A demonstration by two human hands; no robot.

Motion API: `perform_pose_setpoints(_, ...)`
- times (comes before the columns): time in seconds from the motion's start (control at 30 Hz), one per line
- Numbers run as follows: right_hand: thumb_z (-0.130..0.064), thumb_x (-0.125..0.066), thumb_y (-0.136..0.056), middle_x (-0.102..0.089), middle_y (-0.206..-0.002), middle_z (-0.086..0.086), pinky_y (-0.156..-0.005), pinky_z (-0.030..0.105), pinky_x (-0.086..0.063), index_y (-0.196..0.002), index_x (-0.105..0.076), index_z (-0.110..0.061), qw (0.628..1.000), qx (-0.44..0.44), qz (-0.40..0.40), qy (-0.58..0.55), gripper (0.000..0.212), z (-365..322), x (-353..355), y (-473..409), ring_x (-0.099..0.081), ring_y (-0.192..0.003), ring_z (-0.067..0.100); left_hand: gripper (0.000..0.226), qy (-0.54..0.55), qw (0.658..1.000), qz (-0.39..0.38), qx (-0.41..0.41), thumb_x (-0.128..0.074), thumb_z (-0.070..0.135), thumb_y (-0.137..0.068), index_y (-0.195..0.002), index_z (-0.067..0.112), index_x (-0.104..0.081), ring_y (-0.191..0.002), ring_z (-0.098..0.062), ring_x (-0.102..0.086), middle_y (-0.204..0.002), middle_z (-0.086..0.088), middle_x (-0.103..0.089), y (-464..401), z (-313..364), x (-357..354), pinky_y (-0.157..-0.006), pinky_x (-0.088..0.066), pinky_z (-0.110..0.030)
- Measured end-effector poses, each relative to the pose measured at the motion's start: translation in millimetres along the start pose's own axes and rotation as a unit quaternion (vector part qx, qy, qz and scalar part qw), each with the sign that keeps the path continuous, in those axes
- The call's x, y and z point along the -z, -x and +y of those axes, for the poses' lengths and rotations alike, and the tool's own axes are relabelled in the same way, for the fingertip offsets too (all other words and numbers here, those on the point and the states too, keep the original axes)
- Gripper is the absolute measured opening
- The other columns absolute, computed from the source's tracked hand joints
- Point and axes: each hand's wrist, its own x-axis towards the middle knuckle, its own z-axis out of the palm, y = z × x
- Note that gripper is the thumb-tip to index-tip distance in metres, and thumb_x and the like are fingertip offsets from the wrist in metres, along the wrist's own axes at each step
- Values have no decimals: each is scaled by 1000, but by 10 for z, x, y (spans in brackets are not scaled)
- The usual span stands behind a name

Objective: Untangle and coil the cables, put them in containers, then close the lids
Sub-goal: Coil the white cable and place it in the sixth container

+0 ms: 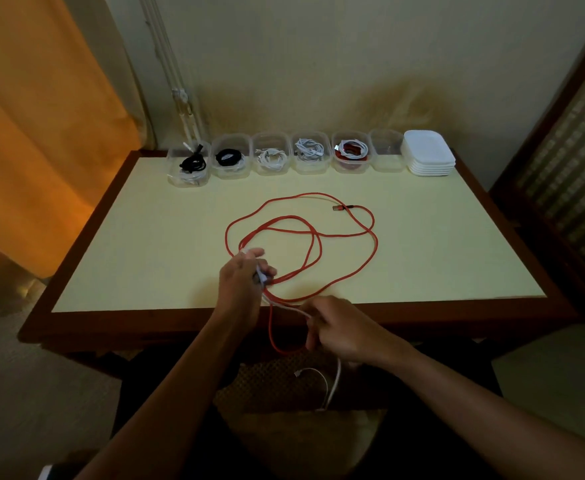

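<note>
The surface (145, 244) is pale yellow with a dark wood border, pushed against the wall. Along its far edge stands a row of six clear containers (271, 154), all with lids off; five hold coiled cables in black, white and red, while the sixth (387, 151), nearest the far right corner, looks empty. Right beside it sits the stack of white lids (429, 153).

Across the middle sprawls a long red cable (376, 244) in loose, overlapping loops, its plug (336, 208) lying toward the far side. One loop spills over the near edge and hangs down.

A white cable (335, 379) is caught up with the red one at the near edge. The left hand (241, 278) grips a bunch of it, apparently wound round the fingers, just above the surface; the right hand (339, 329) pinches the same cable just off the near edge, with the free tail dangling below toward the lap.

So the step in hand seems to be freeing and coiling the white cable. Next, I'd say, the right hand needs to draw the tail clear of the red loop without dragging it along, then feed it round the left hand's bundle. The red cable is not yet coiled, and no lid is on.
</note>
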Motion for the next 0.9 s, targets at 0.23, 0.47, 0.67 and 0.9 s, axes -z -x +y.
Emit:
perform_pose_setpoints(0.23,-9,-65,-93,-70,-92,0,-66,10,-46,-98,-72,-10,960,150,220,85,9,-150,263,-158,-60,-77,1,31,-144,947,-288,25,-38,11,-103,-83,4,-60,-60,-14,-55,-67,-3,-60,142,-31,-25,-56,-44,-21)
perform_pose_setpoints(0.47,-46,-79,-77,-56,-62,-10,-54,25,-38,-71,-65,-14,949,118,275,99,36,-114,482,-237,-50,-58,6,26,101,905,-386,148,-34,13,-97,-88,7,-58,-47,-10,-28,-57,3,-34,135,-23,81,-52,-27,-27)
perform_pose_setpoints(0.67,-8,-56,-98,-50,-87,-13,-73,12,-37,-113,-72,-14,966,188,171,46,23,54,454,-343,-49,-84,1,18,149,899,-378,161,-37,7,-86,-73,11,-49,-45,-11,-31,-54,3,-36,124,11,139,-50,-32,-25)
perform_pose_setpoints(0.9,-12,-59,-97,-70,-110,0,-80,15,-50,-135,-58,-7,949,236,206,20,38,175,256,-385,-62,-94,-2,32,307,876,-333,165,-28,3,-92,-71,14,-50,-43,-7,-29,-53,7,-32,278,141,7,-48,-30,-22)
